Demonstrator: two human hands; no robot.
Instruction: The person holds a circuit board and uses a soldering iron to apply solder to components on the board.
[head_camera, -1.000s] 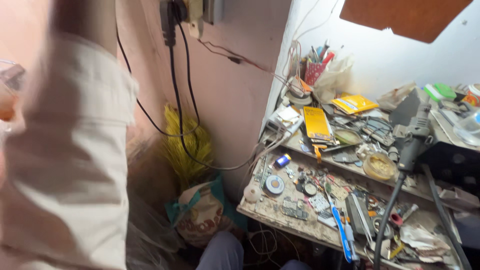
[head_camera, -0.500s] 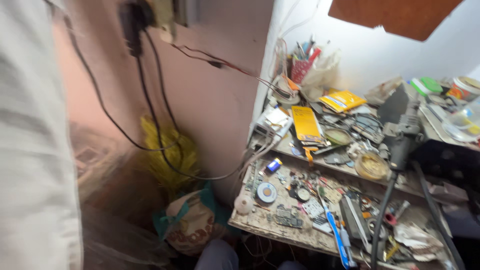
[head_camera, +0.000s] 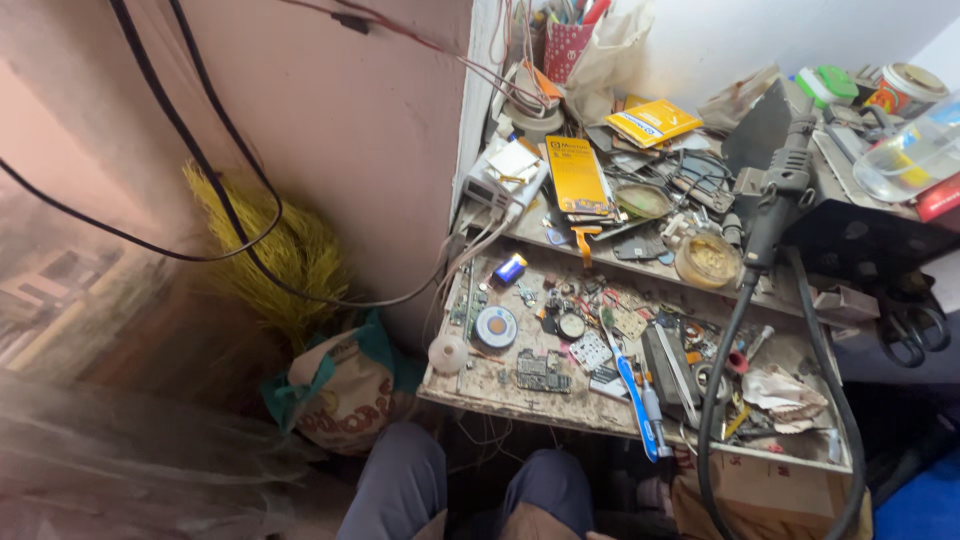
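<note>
The pale sleeve seen a second ago is gone; neither hand is in view, so finger positions cannot be told. Only knees (head_camera: 470, 495) are seen below. Nearest them, a blue toothbrush (head_camera: 632, 392) and circuit board (head_camera: 542, 372) lie untouched on the workbench (head_camera: 500, 392).

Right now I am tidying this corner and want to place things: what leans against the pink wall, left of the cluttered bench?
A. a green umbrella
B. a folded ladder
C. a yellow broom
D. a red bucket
C: a bristly yellow broom stands against the pink wall, above a tied sack and left of the bench.
</note>
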